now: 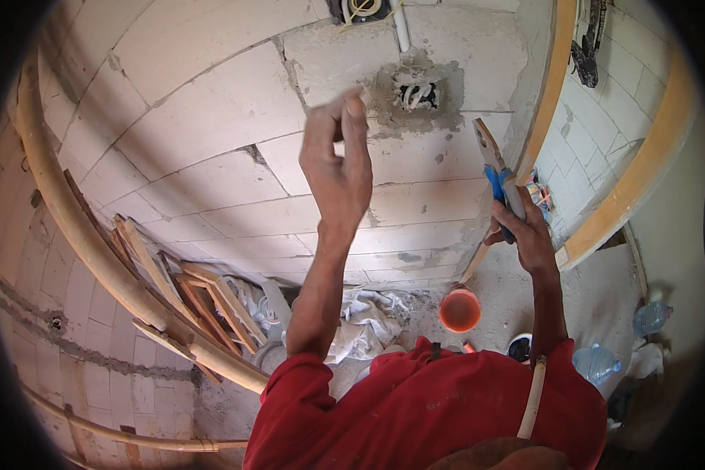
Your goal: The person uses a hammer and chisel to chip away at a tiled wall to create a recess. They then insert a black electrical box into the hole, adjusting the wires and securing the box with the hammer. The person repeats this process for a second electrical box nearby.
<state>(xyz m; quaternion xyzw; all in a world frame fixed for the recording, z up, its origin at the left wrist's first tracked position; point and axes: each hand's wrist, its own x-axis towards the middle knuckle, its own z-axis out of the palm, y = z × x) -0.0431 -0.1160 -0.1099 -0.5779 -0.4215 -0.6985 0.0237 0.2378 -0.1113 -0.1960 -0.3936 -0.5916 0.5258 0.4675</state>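
Observation:
My left hand [338, 153] is raised in front of the block wall [235, 188], its fingers bent and pinched together. The fingertips are slightly smeared, and anything between them is too small to make out. Just right of it and higher up, a recessed electrical box [419, 95] with pale cable ends sits in a patch of grey mortar. On the right side, my right hand [531, 235] is closed around a tool with a blue-and-grey handle [497, 182]. Its flat metal end points up toward the wall; its exact kind is unclear.
An orange bucket [459, 310] stands on the floor below. Wooden frame pieces [211, 301] lean at the left, beside crumpled white sheeting [368, 317]. A curved-looking timber [634, 172] rises at the right. Plastic bottles [595, 363] lie at lower right. Another cable box [360, 9] is at the top.

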